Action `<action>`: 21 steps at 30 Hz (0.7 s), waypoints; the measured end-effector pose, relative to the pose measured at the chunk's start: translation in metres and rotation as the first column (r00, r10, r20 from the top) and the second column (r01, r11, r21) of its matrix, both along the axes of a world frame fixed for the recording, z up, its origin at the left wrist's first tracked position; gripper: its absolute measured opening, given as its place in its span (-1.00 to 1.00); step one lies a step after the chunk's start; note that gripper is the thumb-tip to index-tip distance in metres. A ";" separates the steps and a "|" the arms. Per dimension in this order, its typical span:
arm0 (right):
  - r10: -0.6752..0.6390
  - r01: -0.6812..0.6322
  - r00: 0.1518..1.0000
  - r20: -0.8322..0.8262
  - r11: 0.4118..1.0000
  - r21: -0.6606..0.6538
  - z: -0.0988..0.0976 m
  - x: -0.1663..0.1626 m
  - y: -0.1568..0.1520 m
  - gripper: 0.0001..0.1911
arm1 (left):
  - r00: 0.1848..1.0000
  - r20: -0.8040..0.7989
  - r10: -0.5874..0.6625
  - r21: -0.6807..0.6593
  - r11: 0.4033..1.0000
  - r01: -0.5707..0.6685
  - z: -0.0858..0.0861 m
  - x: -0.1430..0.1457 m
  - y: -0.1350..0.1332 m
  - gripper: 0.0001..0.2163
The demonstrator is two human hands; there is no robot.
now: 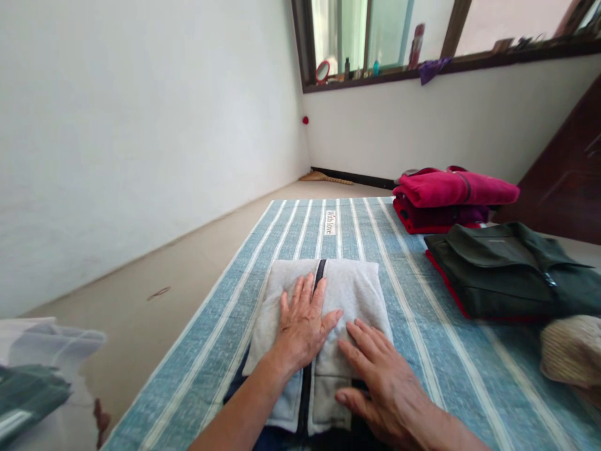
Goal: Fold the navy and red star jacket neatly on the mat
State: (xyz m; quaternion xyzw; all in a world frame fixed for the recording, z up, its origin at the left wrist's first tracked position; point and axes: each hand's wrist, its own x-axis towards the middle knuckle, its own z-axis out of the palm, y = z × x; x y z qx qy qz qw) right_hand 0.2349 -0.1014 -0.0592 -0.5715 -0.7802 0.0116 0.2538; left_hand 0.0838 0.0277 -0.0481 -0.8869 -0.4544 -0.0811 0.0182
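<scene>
A light grey zip-up garment (pixel 352 282), folded into a rough square, lies on the striped blue cloth with a dark zip strip running down its middle. Flat on its upper left part rests my left hand (pixel 303 322), fingers spread across the fabric and the strip. My right hand (pixel 375 369) touches the lower right part, its fingers stretched out and slightly apart. Dark navy fabric shows under the near and left edges of the grey garment; how far it extends is hidden by my arms.
The blue striped cloth (pixel 225 319) covers the table. At right sit a dark green folded jacket (pixel 507 275), a stack with a magenta garment (pixel 460 188) on top, and a beige knitted item (pixel 573 351). White plastic (pixel 61 413) is at lower left. A white wall (pixel 141 125) stands left.
</scene>
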 end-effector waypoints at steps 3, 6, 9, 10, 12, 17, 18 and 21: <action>-0.069 0.073 0.995 -0.072 0.996 0.052 0.028 0.017 0.033 -0.59 | 1.000 0.012 -0.009 0.067 0.998 0.009 -0.004 -0.001 0.000 -0.42; -0.142 0.142 0.989 -0.035 0.990 0.015 0.046 0.030 0.083 -0.55 | 1.000 0.006 -0.002 0.089 0.996 0.001 -0.008 -0.002 0.000 -0.42; -0.164 0.165 0.986 0.024 0.981 -0.106 0.035 0.031 0.125 -0.46 | 1.000 0.005 -0.010 0.109 0.994 0.010 -0.010 -0.004 -0.001 -0.43; -0.167 0.171 0.985 0.040 0.974 -0.152 0.027 0.029 0.132 -0.43 | 1.000 0.008 -0.019 0.119 0.993 0.018 -0.011 -0.005 -0.002 -0.43; -0.184 0.191 0.981 0.055 0.958 -0.215 0.007 0.024 0.138 -0.38 | 0.999 0.020 -0.036 0.137 0.990 0.033 -0.011 -0.006 -0.004 -0.44; -0.215 0.216 0.976 0.031 0.951 -0.221 -0.011 0.020 0.131 -0.36 | 0.996 0.083 -0.041 0.078 0.996 0.035 -0.013 -0.008 -0.005 -0.46; -0.201 0.200 0.979 0.017 0.954 -0.223 -0.007 0.022 0.131 -0.37 | 0.992 0.115 -0.045 0.054 0.998 0.039 -0.013 -0.009 -0.004 -0.47; -0.121 0.101 0.990 -0.071 0.966 -0.238 0.009 0.036 0.139 -0.39 | 0.955 0.292 -0.056 0.034 0.998 0.048 -0.008 -0.017 0.007 -0.54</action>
